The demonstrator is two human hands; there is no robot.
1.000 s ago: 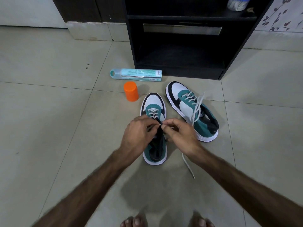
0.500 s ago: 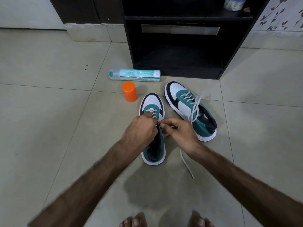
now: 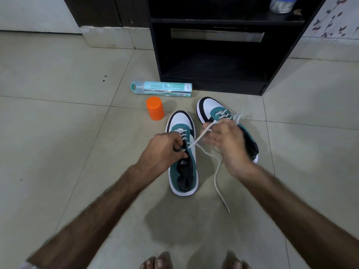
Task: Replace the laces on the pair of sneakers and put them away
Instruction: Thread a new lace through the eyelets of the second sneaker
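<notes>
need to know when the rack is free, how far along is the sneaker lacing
Done, by the look of it: the far sneaker is laced, ends loose. In hand: the near sneaker is only part laced; the left hand grips its upper while the right hand draws the white lace out to the side. Left: the upper eyelets, tying, then both into the black shelf unit.

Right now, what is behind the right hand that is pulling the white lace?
The right hand covers the middle of the far teal, white and black sneaker. Its toe and lower lacing show above the hand, its heel beside it. The upper eyelets are hidden.
</notes>
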